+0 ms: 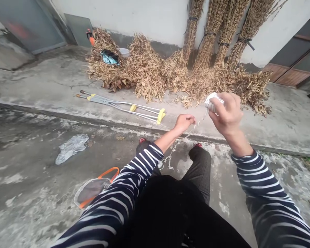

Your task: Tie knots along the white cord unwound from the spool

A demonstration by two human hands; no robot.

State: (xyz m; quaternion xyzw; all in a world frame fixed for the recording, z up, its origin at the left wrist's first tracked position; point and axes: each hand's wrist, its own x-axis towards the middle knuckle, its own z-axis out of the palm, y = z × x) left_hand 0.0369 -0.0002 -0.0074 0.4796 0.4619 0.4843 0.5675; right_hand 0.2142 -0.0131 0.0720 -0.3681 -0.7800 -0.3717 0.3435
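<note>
My right hand [226, 112] is closed around a small white spool [211, 100], raised in front of me at the right. A thin white cord [174, 146] trails from the spool, passes my left fingertips and reaches the ground between my feet, where more of it lies loosely coiled. My left hand [184, 123] is lower and to the left, its fingers curled together at the cord. The exact grip is hard to see there.
A pair of crutches [119, 104] with yellow pads lies on the raised concrete ledge. Behind are heaps of dried plants [147, 69] and tied stalk bundles [209, 38] against the wall. Left of me are a clear plastic bag [72, 147] and an orange-handled mesh bag [91, 190].
</note>
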